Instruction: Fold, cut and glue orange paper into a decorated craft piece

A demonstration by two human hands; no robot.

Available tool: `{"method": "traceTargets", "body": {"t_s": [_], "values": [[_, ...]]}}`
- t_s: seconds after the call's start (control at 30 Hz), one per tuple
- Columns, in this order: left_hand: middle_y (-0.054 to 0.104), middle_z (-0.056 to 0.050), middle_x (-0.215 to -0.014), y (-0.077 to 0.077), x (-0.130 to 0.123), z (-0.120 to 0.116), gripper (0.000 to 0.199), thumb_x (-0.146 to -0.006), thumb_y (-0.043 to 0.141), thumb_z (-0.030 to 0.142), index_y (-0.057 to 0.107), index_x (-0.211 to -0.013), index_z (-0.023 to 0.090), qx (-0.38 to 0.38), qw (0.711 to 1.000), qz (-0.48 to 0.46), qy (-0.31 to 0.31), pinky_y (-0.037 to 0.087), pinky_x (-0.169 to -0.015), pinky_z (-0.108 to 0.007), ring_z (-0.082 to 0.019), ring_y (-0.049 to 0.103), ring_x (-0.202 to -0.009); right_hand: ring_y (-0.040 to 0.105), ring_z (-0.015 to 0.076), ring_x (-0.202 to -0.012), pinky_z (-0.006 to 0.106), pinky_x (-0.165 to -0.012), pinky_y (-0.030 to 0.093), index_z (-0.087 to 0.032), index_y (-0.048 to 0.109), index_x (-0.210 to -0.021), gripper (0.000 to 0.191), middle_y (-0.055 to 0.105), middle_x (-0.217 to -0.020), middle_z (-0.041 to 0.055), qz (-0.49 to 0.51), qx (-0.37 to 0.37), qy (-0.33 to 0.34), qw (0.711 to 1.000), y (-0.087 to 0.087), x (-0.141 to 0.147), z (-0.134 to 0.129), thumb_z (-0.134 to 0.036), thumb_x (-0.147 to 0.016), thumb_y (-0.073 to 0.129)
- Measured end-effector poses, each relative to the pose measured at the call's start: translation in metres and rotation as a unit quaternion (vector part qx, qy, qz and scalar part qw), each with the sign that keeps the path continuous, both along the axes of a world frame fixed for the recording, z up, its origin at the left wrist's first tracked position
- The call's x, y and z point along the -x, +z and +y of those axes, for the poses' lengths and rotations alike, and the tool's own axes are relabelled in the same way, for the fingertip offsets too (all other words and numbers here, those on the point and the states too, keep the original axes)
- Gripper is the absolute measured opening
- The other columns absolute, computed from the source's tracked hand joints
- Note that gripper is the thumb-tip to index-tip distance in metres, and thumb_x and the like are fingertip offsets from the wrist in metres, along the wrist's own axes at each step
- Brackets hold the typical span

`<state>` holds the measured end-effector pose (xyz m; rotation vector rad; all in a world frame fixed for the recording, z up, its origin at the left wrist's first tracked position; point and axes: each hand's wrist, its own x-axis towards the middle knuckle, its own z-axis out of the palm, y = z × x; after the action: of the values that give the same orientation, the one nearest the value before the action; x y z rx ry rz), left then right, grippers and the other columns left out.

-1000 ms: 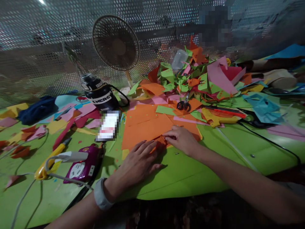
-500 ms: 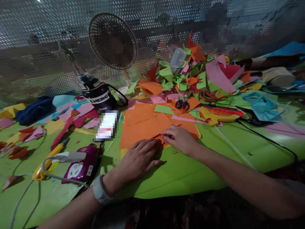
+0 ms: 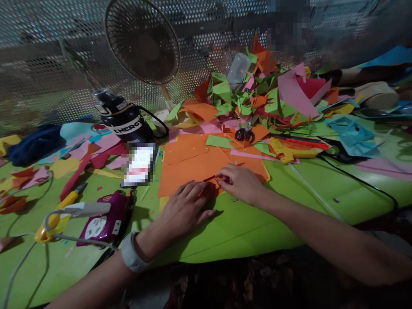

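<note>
Orange paper sheets [image 3: 183,161] lie on the green tabletop, with a yellow edge showing beneath them. My left hand [image 3: 186,208] rests palm down on their near edge, fingers stretched out over the paper. Beside it, my right hand [image 3: 240,180] pinches the edge of a small folded piece of orange paper [image 3: 214,182], thumb and forefinger together. Part of that folded piece is hidden under my left fingertips. Just beyond the sheets lie black-handled scissors [image 3: 245,135] and a green paper strip [image 3: 220,141].
A yellow glue gun [image 3: 286,150] lies right of the paper, its cord trailing nearby. Paper scraps [image 3: 244,98] are heaped at the back. To the left are a phone [image 3: 139,165], a black bottle [image 3: 127,122], a purple power socket [image 3: 106,219] with cables, and a fan [image 3: 143,43].
The view has shifted slightly, so most things sit a little further left and higher. Both hands keep nearly the same place on the orange paper, the right still pinching.
</note>
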<state>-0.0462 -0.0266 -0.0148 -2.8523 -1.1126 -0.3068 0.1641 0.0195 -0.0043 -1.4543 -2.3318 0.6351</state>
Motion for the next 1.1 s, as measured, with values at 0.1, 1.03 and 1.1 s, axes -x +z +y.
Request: {"method": "traceTargets", "body": {"t_s": [0.1,1.03,1.1], "values": [[0.059,-0.012,-0.123,0.001,0.0,0.001,0.05,-0.096,0.033,0.056,0.064,-0.108,0.018,0.001,1.0,-0.006,0.0,0.039,-0.106,-0.05,-0.028,0.053,-0.116,0.058,0.015,-0.073,0.027,-0.064,0.039,-0.02,0.07,-0.097,0.016,0.067,-0.087,0.0039,0.026,0.014,-0.001,1.0,-0.002,-0.001,0.002,-0.02,-0.084,0.061],[0.059,-0.012,-0.119,0.014,-0.001,0.006,0.058,-0.093,0.034,0.062,0.058,-0.126,0.021,0.056,0.998,0.003,-0.021,0.047,-0.09,-0.046,-0.028,0.055,-0.104,0.057,0.0143,-0.063,0.026,-0.054,0.039,-0.019,0.066,-0.073,0.011,0.068,-0.072,0.0015,0.006,0.213,-0.018,0.977,0.024,-0.003,0.017,-0.031,-0.074,0.068],[0.058,-0.012,-0.119,0.015,-0.002,0.006,0.06,-0.092,0.034,0.063,0.058,-0.127,0.021,0.061,0.998,0.003,-0.021,0.047,-0.09,-0.046,-0.028,0.055,-0.105,0.056,0.0139,-0.061,0.026,-0.053,0.039,-0.02,0.065,-0.071,0.01,0.066,-0.068,0.0003,-0.014,0.226,-0.012,0.974,0.025,0.0,0.02,-0.029,-0.071,0.069]]}}
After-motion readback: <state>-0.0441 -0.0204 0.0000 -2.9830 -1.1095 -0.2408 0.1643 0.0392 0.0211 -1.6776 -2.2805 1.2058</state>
